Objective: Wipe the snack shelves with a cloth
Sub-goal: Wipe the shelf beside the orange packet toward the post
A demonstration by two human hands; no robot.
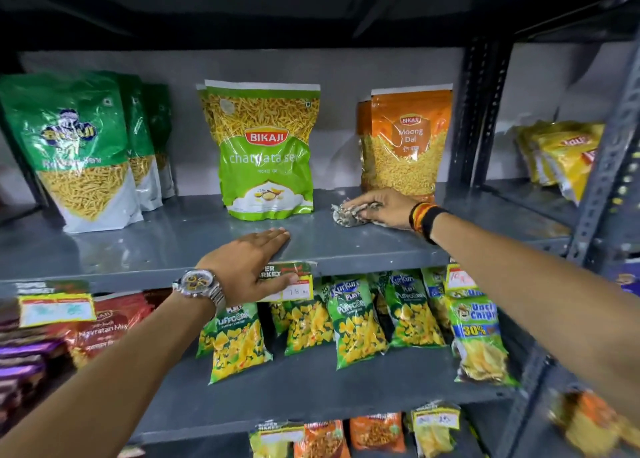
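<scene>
A grey metal shelf (173,243) runs across the middle of the head view. My right hand (384,206) presses a crumpled, patterned cloth (346,215) flat on the shelf, just in front of the orange Moong Dal pouch (410,142). The cloth lies to the right of the light green Bikaji pouch (266,149). My left hand (249,267), with a wristwatch, grips the shelf's front edge; its fingers lie flat on top and the thumb covers a price label (294,281).
Dark green snack pouches (69,146) stand at the shelf's left. Below hang puffcorn bags (356,322) and red packs (100,322). A slotted upright (485,111) bounds the shelf on the right, with yellow packs (568,156) beyond. Another shelf overhangs above.
</scene>
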